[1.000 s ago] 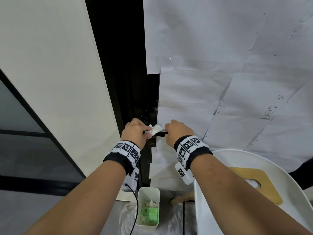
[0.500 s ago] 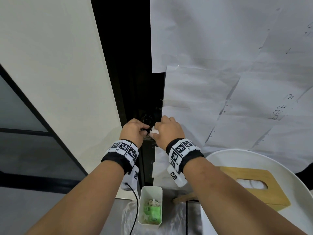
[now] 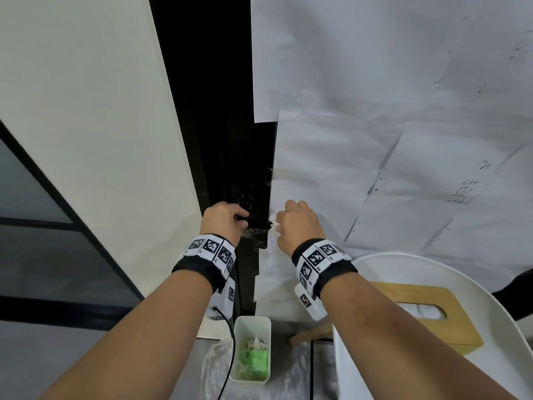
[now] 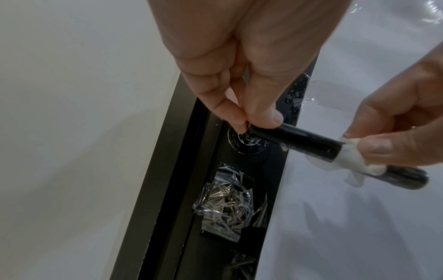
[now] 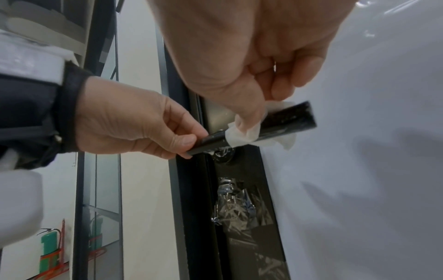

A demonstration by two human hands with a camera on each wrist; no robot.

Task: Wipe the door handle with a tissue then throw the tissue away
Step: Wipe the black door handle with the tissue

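Observation:
A black lever door handle [image 4: 307, 142] [image 5: 285, 121] [image 3: 259, 223] sticks out from the dark door frame. My left hand [image 3: 226, 219] [image 4: 251, 121] pinches its inner end near the round base, thumb and forefinger on it. My right hand [image 3: 297, 226] [image 5: 249, 121] wraps a white tissue [image 4: 352, 159] [image 5: 244, 132] [image 3: 275, 225] around the handle's outer part and pinches it there. The handle's free tip pokes out past the tissue.
A small white bin [image 3: 252, 349] with used tissues and green packaging stands on the floor below. A wooden tissue box [image 3: 427, 313] lies on a white round chair [image 3: 490, 356] at the right. The door is covered with white paper sheets [image 3: 375, 140].
My right hand has slid the tissue outward along the handle, away from the left hand, after both hands met near the base half a second ago.

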